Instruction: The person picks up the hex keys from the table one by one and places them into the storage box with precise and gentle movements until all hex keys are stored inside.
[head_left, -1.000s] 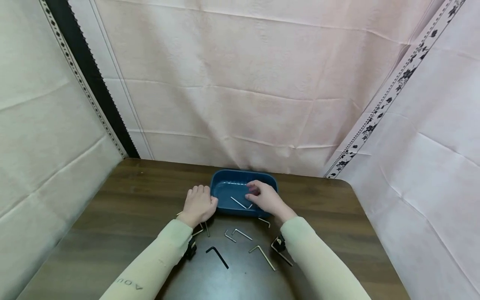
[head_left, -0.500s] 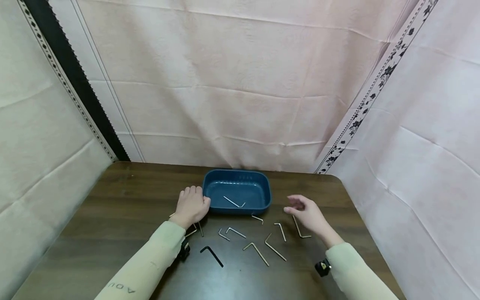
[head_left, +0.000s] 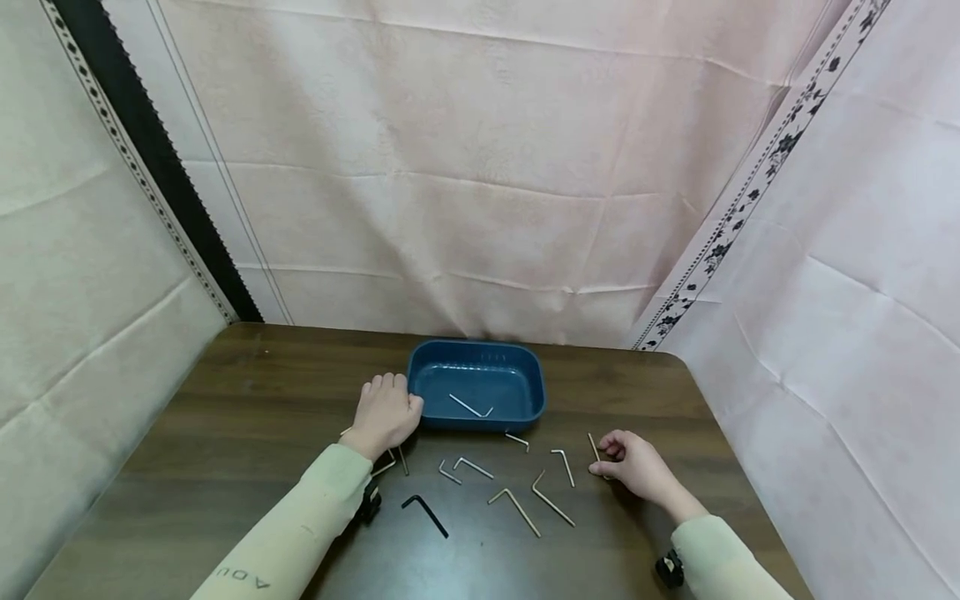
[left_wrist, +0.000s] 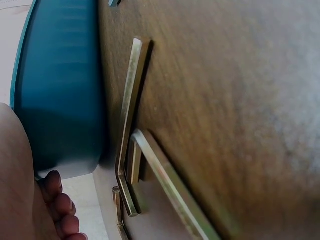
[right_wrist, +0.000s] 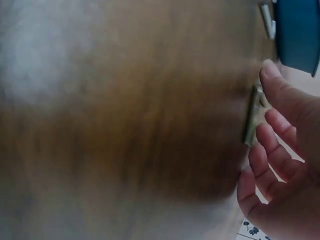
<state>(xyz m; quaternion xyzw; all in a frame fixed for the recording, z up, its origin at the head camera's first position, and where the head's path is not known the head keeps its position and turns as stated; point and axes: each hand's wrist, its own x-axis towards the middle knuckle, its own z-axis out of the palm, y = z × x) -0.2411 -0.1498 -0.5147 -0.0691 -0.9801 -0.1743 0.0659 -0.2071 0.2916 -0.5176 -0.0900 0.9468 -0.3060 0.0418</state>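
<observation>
Dark lettering (head_left: 242,577) runs upside down along the left sleeve (head_left: 292,521), too unclear to read surely. At the far side of the table (head_left: 225,433), the left hand (head_left: 385,415) grips the left end of the blue tray (head_left: 480,423), which holds one hex key (head_left: 468,406). At right, the right hand (head_left: 637,468) has thumb and fingertips apart around another hex key (right_wrist: 250,117) on the table; whether they touch it, I cannot tell.

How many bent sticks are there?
12: 1 stick in the tray, 1 at the right hand, 3 by the left hand, 7 on the table between. More may be hidden.
</observation>
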